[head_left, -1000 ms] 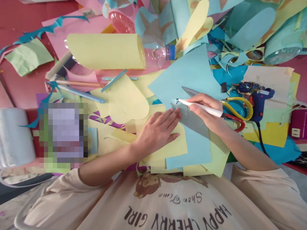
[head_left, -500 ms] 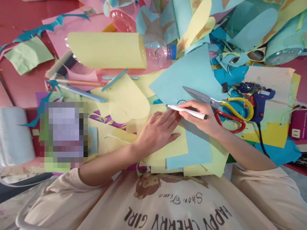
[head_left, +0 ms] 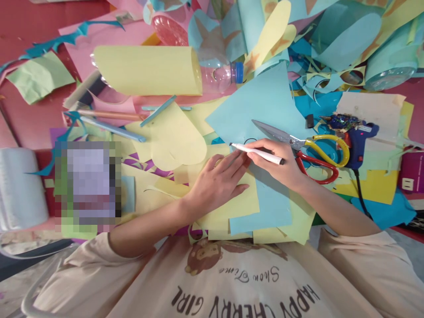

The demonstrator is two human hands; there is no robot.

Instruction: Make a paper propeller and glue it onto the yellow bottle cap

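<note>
A white marker [head_left: 263, 153] with a black end is pinched in my right hand [head_left: 280, 161]. Its tip touches down by the lower left edge of a light blue paper sheet [head_left: 261, 99], just beyond my left fingertips. A curved black line shows on that sheet above my right fingers. My left hand [head_left: 220, 176] lies flat, fingers stretched, over a pale yellow paper [head_left: 238, 203] and the blue sheet's near edge. Beside my right hand rest scissors [head_left: 291, 141] with yellow and red handles, blades apart on the blue sheet.
A bottle wrapped in yellow paper [head_left: 149, 70] lies behind my hands. To the right is a blue glue gun [head_left: 359, 141] with a cord. Paper scraps, a yellow heart-like cutout [head_left: 175, 137] and a white padded object [head_left: 21, 190] cover the left side.
The marker's tip has shifted very slightly, with a small dark mark at its point. My left hand stays in place, and the surrounding things look the same.
</note>
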